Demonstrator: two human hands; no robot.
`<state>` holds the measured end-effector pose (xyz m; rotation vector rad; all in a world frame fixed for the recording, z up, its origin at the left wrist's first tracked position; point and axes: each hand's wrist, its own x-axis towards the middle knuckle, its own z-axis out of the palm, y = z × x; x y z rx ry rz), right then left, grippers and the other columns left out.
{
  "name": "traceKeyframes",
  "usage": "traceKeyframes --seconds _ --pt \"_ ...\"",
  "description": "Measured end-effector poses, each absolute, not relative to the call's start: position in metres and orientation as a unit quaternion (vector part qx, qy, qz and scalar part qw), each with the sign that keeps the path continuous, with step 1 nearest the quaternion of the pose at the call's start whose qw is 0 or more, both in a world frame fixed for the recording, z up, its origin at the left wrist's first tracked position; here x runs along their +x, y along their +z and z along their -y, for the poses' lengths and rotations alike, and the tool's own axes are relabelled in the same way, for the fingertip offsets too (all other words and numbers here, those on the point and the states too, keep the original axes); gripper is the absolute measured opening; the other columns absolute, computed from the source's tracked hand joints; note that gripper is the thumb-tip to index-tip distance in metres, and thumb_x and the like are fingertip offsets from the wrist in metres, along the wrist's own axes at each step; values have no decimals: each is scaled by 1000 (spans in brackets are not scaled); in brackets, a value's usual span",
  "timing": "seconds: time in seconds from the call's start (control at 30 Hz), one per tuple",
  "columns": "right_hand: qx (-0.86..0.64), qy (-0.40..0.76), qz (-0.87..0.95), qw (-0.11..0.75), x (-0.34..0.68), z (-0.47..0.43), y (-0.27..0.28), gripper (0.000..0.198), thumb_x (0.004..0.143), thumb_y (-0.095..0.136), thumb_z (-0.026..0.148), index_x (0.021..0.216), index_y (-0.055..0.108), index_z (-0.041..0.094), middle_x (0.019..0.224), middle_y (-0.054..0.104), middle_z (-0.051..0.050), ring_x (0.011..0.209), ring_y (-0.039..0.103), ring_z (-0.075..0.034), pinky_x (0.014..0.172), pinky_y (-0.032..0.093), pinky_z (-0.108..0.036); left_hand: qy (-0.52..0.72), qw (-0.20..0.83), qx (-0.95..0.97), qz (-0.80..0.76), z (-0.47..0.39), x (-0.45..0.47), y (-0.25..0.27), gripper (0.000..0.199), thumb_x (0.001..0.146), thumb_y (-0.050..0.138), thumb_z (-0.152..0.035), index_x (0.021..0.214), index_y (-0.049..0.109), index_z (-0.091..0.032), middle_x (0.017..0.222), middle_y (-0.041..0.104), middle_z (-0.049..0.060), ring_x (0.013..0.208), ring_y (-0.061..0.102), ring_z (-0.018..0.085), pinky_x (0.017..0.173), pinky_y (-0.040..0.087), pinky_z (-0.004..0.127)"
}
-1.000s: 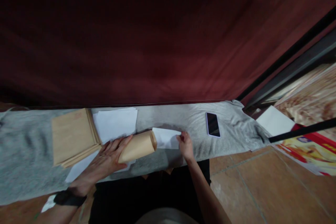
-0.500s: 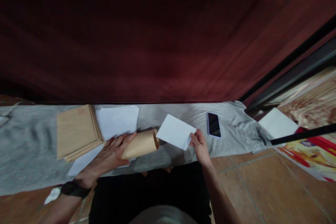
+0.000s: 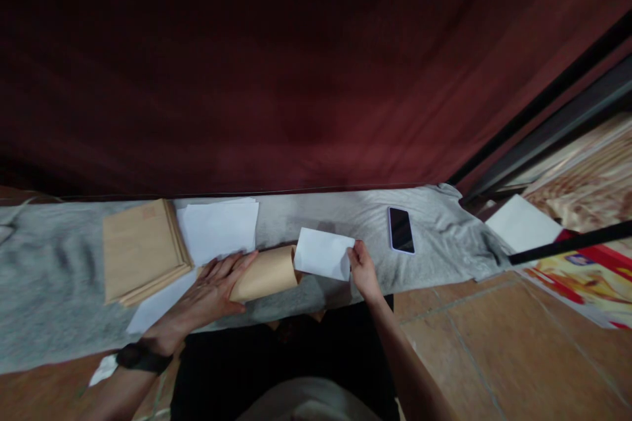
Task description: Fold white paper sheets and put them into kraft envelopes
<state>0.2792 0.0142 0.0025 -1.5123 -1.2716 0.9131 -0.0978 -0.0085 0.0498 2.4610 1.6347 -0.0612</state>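
Observation:
My left hand [image 3: 217,286] grips a brown envelope [image 3: 266,273], thumb along the near edge and fingers over the far part. The envelope bows upward, its open end facing right. Between the thumb and fingers of my right hand [image 3: 364,270] is a white folded paper [image 3: 323,254], held by its right end. The paper's left edge is right at the envelope's mouth; whether its corner is inside I cannot tell. Left of my left hand lies a stack of brown envelopes [image 3: 143,247]. White sheets [image 3: 220,227] lie beside that stack, partly under my left hand.
A phone [image 3: 401,230] lies on the grey cloth [image 3: 429,256] to the right. Behind the cloth rises a dark red panel [image 3: 316,112]. At the far right are black bars [image 3: 573,243], a white sheet [image 3: 523,227] and a colourful printed package [image 3: 587,286] on the tiled floor [image 3: 474,342].
My right hand has moved slightly left and turned the white paper more level, its left edge now squarely facing the envelope's mouth. My left hand stays on the envelope.

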Motion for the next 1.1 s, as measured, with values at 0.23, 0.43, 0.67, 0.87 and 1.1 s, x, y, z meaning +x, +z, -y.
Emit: traceKeyframes --seconds 0.23,0.43,0.67,0.87,1.1 --pt "-587 453 498 449 267 -18 -14 34 84 57 49 105 54 22 85 67 -1 76 63 -18 70 52 -28 -41 94 826 -554 4 -95 47 106 68 74 -33 160 23 -28 160 39 15 145 40 34 120 27 52" --pt "-581 446 494 468 274 -24 -13 28 80 56 45 96 59 22 84 67 -2 78 62 -19 69 52 -28 -13 56 828 -558 1 -100 40 103 68 75 -37 159 27 -29 154 46 13 140 45 37 119 26 55" --pt "-568 430 544 443 287 -33 5 23 81 59 41 92 67 23 86 70 -2 81 63 -21 79 52 -33 -1 49 835 -548 -3 -96 42 104 69 75 -33 160 25 -30 152 48 12 139 46 36 119 24 56" --pt "-566 390 604 403 290 -37 17 14 84 56 32 88 67 25 79 67 0 73 61 -19 72 48 -31 0 48 833 -551 -5 -92 42 103 69 75 -36 159 26 -30 152 48 13 138 47 37 121 19 58" --pt "-564 401 610 386 299 -39 21 10 82 56 27 73 61 24 70 61 1 65 55 -17 65 44 -30 -3 57 835 -548 -7 -88 42 108 67 75 -31 161 22 -27 151 48 14 139 45 36 121 17 58"
